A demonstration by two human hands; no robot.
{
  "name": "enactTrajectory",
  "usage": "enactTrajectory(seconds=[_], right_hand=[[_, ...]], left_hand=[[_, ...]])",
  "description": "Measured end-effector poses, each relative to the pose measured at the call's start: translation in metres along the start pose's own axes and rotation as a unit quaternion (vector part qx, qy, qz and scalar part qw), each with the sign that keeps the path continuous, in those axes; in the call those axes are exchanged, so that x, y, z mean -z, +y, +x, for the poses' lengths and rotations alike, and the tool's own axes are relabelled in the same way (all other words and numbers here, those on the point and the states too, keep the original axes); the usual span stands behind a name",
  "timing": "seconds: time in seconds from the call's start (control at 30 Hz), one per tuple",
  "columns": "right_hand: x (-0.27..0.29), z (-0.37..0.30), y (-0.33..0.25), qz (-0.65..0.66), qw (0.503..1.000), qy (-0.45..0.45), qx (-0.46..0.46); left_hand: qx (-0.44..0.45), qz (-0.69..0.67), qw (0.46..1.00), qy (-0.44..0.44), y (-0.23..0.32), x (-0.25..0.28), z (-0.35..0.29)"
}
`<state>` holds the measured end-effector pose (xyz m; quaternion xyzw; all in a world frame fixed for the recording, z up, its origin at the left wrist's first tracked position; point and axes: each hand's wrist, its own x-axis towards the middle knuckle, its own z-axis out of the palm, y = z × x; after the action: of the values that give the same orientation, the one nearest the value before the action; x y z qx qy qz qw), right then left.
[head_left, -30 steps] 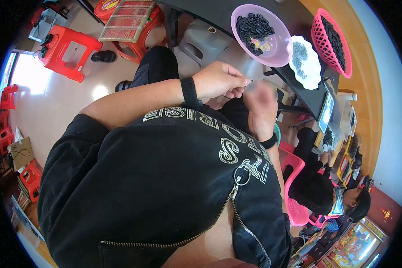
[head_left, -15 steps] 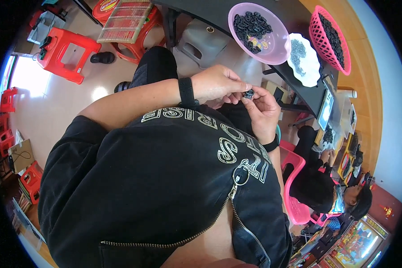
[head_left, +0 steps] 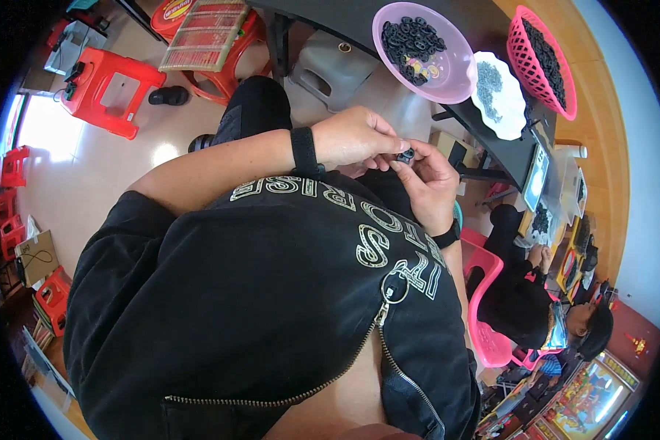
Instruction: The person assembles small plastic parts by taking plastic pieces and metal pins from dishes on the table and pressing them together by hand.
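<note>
A small black plastic part (head_left: 405,155) with holes in it is pinched between the fingertips of both hands, in front of my body. My left hand (head_left: 356,139) reaches in from the left, its thumb and forefinger closed on the upper side of the part. From the right, my right hand (head_left: 433,180) grips the same part between thumb and forefinger. The finer detail of the part is too small to make out. Beyond the hands, a pink-purple bowl (head_left: 466,70) holds many loose black parts (head_left: 414,44).
On the dark table (head_left: 323,10), a white scalloped dish (head_left: 512,121) holds small clear or silvery pieces beside a pink basket (head_left: 517,44) of black parts. A person (head_left: 521,308) works at the right near a pink chair (head_left: 488,341). Red stools (head_left: 110,62) stand at left.
The small black part has turned a little between my fingertips and shifted slightly left. Both hands keep nearly the same place and grip.
</note>
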<state>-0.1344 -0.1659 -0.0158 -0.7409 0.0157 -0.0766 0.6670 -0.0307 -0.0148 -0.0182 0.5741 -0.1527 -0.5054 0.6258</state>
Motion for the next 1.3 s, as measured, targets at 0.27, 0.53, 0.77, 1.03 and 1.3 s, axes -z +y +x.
enactTrajectory(seconds=[0.27,0.53,0.77,1.03,1.3], right_hand=[[0.001,0.0,-0.001,-0.011,1.0,0.0,-0.008],[0.004,0.003,0.003,-0.109,0.993,0.019,0.035],[0.008,0.005,0.003,-0.169,0.982,0.017,0.078],[0.011,0.007,-0.005,-0.154,0.986,0.001,0.069],[0.043,0.011,-0.001,-0.113,0.976,-0.07,-0.172]], left_hand=[[0.035,0.018,0.999,-0.005,0.009,-0.001,-0.007],[0.04,0.012,0.999,-0.012,0.009,0.001,-0.006],[0.03,0.039,0.999,-0.017,0.012,0.0,-0.008],[-0.003,-0.036,0.999,-0.003,0.015,0.005,-0.008],[-0.004,-0.157,0.984,0.088,0.015,0.027,-0.011]])
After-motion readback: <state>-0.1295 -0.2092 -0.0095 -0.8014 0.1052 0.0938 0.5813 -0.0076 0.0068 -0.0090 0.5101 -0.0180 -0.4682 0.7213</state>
